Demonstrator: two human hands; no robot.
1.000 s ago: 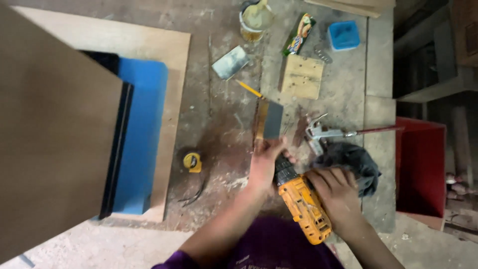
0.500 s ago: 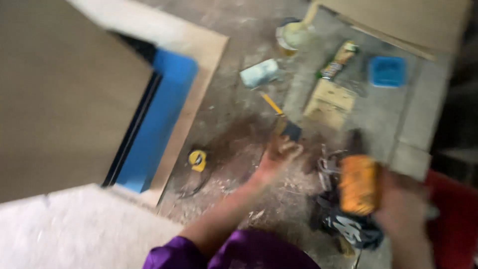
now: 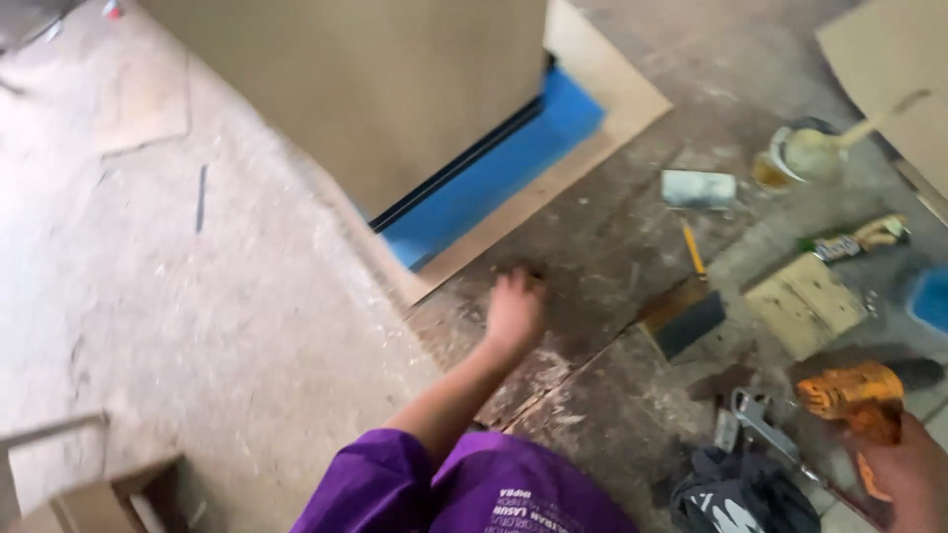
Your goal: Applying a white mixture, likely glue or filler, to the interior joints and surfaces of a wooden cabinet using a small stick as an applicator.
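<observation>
While the right hand (image 3: 904, 474) grips one orange drill (image 3: 854, 395) at four o'clock, the left hand (image 3: 513, 311) lies open, empty, on bare floor (image 3: 247, 296); one pencil (image 3: 693, 247) at two o'clock.

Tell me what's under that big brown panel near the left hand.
Under the brown panel lies a blue sheet on a thin board. How far they extend beneath is hidden.

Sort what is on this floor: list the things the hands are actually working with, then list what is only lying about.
In hand or reached for:
- orange drill, gripped in the right hand
- left hand, spread on the dusty floor, holding nothing

Lying about:
- pencil
- dark block
- small wooden board
- glue pot with brush
- blue panel
</observation>
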